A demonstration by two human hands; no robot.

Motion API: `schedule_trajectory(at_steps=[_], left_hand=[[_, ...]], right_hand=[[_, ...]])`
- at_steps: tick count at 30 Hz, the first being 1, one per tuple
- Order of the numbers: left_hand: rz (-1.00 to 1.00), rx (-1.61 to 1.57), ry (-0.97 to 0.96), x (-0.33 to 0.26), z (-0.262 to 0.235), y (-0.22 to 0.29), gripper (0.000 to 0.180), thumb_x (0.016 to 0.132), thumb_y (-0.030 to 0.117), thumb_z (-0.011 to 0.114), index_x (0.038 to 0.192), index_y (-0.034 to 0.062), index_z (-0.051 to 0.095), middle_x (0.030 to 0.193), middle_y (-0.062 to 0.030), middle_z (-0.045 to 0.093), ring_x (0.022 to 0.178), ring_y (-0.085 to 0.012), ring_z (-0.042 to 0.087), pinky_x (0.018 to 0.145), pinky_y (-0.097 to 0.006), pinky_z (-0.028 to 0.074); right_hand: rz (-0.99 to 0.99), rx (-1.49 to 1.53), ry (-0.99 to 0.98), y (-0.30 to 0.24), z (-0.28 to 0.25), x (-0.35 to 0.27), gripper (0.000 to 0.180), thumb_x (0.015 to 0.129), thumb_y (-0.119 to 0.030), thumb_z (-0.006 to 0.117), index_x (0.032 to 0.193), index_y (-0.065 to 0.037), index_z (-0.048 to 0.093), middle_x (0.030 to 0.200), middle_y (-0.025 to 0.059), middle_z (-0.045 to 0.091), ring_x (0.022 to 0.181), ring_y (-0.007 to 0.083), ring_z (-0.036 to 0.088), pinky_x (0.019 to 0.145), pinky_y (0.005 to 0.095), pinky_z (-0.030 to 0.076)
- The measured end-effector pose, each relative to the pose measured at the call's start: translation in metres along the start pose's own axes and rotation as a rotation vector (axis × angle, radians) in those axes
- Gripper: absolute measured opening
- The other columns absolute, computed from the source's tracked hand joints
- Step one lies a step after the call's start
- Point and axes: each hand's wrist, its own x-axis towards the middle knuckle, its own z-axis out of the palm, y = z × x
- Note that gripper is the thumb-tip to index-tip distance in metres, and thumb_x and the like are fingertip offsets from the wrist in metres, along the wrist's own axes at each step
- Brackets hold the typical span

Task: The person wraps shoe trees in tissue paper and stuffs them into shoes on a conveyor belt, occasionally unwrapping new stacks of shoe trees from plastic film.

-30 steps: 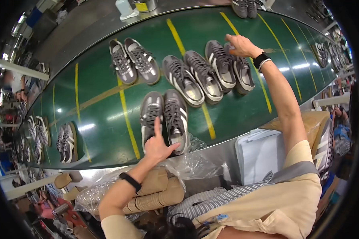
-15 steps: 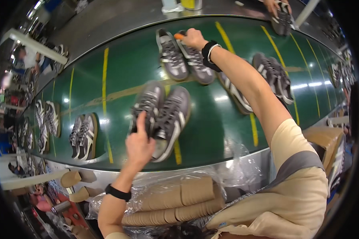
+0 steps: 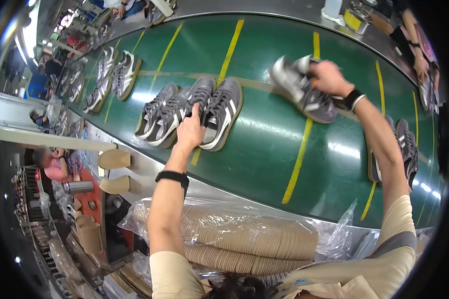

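Observation:
A pair of grey sneakers point(image 3: 223, 112) with white stripes lies across a yellow line on the green belt. My left hand point(image 3: 190, 132) is at the heel of the left sneaker of this pair, index finger stretched over its opening and the other fingers curled in. That heel is mostly hidden. Farther right, my right hand point(image 3: 329, 79) is closed on a grey sneaker point(image 3: 319, 105) at its opening; it is smeared by motion, with a second sneaker point(image 3: 286, 79) against it. Something small and orange shows under these fingers. Another pair of sneakers point(image 3: 159, 112) touches the left-hand pair.
More sneakers stand on the belt point(image 3: 254, 164) at far left point(image 3: 126, 74) and right point(image 3: 406, 149). Nearer me lie plastic-wrapped stacks of tan curved inserts point(image 3: 264, 239). A yellow can point(image 3: 356, 19) stands beyond the belt. At far right a co-worker's hand point(image 3: 421, 67) holds a shoe.
The left-hand pair has moved left along the belt, up against the neighbouring pair. My right hand's sneakers are now tilted and blurred. The whole view has turned, shifting the scene to the right.

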Motion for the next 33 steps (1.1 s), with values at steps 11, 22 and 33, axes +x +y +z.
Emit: schedule_trajectory(at_steps=[11,22,33], left_hand=[[0.645,-0.418,-0.062,-0.16,-0.086,0.11,0.043,0.078,0.0,0.067,0.12,0.0021,0.057,0.104,-0.0161,0.065,0.094,-0.0317,0.063,0.081,-0.04,0.051],[1.159,-0.368,-0.272,-0.301,-0.037,0.206,0.065,0.071,0.03,0.076,0.123,0.0034,0.049,0.12,-0.0133,0.052,0.115,-0.032,0.049,0.097,-0.044,0.039],[0.992,-0.24,-0.29,-0.317,-0.005,0.231,0.077,0.062,0.039,0.082,0.122,0.0045,0.05,0.114,-0.0124,0.053,0.106,-0.033,0.052,0.091,-0.043,0.042]], right_hand=[[0.205,-0.094,0.473,-0.089,-0.069,-0.208,0.033,0.073,-0.008,0.07,0.104,-0.002,0.06,0.106,0.0158,0.06,0.1,0.0339,0.058,0.087,0.0423,0.048],[1.108,-0.303,0.065,0.081,-0.047,-0.396,0.033,0.081,-0.034,0.063,0.096,-0.004,0.066,0.097,0.0195,0.068,0.096,0.04,0.065,0.078,0.0465,0.051],[0.635,0.35,0.083,-0.116,-0.002,-0.248,0.027,0.078,-0.017,0.066,0.1,-0.003,0.061,0.088,0.0171,0.068,0.084,0.0301,0.066,0.076,0.0404,0.049]])
